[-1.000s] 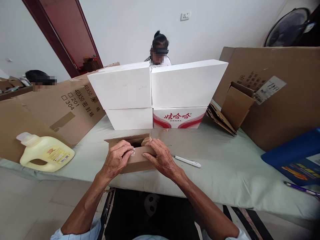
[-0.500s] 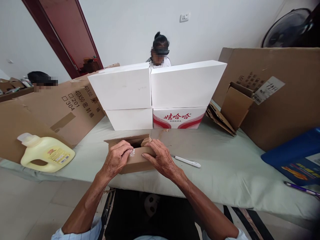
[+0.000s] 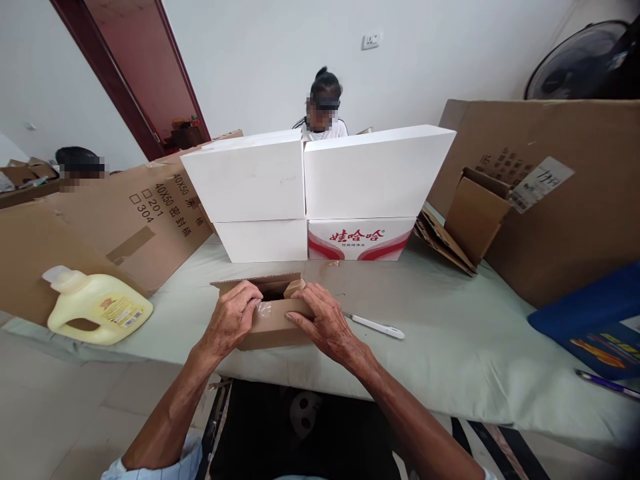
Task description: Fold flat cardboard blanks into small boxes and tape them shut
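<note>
The left hand (image 3: 233, 320) is curled over the near left top edge of a small cardboard box (image 3: 267, 320), fingers bent down onto the flap and thumb against the front face, so it grips the box rather than lying flat. A bit of clear tape or film (image 3: 264, 309) shows just at its fingertips. The right hand (image 3: 325, 323) rests on the box's right top edge, fingers spread and pressing a folded flap (image 3: 294, 288) down, palm over the corner; it is partly open and pressed on the cardboard, not wrapped around it. The box sits between the two hands at the near edge of the table (image 3: 450, 333), its top not closed, with a dark gap showing between the flaps.

Just to the right of the right hand, a white pen (image 3: 376, 325) lies on the table, near the wrist but not touching. Behind the box stand stacked white boxes (image 3: 320, 177), the lower right one carrying a red printed label (image 3: 359, 237). A pale yellow jug (image 3: 97, 310) lies on its side well to the left, against a large flattened carton (image 3: 115, 220). More cardboard (image 3: 550, 200) leans on the right, with a blue object (image 3: 590, 320) at the table's right end. A person (image 3: 325, 110) sits behind the white boxes.
</note>
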Tool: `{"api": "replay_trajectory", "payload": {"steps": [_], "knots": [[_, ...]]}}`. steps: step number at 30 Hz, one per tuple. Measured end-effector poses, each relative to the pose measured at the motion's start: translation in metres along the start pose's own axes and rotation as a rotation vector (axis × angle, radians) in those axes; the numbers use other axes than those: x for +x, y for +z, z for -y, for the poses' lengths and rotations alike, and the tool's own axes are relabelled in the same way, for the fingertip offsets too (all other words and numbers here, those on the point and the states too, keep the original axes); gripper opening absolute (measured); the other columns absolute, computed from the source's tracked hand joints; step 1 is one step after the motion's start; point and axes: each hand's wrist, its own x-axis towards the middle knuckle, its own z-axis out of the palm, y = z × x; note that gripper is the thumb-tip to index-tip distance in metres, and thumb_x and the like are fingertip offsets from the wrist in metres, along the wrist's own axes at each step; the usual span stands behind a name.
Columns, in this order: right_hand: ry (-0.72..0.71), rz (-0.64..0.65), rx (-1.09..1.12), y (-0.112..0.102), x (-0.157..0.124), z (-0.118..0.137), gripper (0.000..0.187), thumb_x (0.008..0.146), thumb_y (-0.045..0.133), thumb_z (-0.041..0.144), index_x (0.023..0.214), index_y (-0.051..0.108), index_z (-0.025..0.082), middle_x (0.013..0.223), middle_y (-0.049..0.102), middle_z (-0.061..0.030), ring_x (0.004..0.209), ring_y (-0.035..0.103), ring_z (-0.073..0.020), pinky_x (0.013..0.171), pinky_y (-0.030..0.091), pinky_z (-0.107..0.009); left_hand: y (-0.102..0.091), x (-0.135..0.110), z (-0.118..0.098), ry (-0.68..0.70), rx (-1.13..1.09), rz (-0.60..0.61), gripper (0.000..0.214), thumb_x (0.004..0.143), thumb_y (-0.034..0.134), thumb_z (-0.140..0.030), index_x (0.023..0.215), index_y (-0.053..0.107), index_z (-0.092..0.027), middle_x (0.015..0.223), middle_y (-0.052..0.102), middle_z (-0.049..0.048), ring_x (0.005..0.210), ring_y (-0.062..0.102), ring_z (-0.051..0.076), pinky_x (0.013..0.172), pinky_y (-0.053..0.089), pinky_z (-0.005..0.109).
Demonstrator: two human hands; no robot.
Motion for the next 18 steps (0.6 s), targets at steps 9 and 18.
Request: {"api": "replay_trajectory", "payload": {"steps": [9, 18], "knots": [[-0.035, -0.030, -0.017, -0.005, -0.010, 0.008, 0.012, 0.108, 0.069, 0.034, 0.113, 0.064, 0.025, 0.104, 0.074, -0.0061, 0.092, 0.066, -0.0245, 0.084, 0.050, -0.039, -0.036, 0.008, 0.011, 0.044, 0.333, 0.020, 0.012, 0.106, 0.065, -0.019, 0.113, 0.075, -0.019, 0.110, 0.077, 0.0101, 0.101, 0.071, 0.027, 0.089, 0.059, 0.041], [-0.096, -0.062, -0.174, -0.002, -0.017, 0.012, 0.029, 0.113, 0.057, 0.029, 0.141, 0.066, 0.025, 0.105, 0.078, -0.0087, 0.094, 0.070, -0.0255, 0.082, 0.052, -0.040, -0.034, -0.020, 0.007, 0.047, -0.045, 0.117, 0.026, 0.104, 0.063, -0.010, 0.120, 0.080, -0.021, 0.117, 0.076, 0.0116, 0.108, 0.072, 0.023, 0.090, 0.062, 0.036]]}}
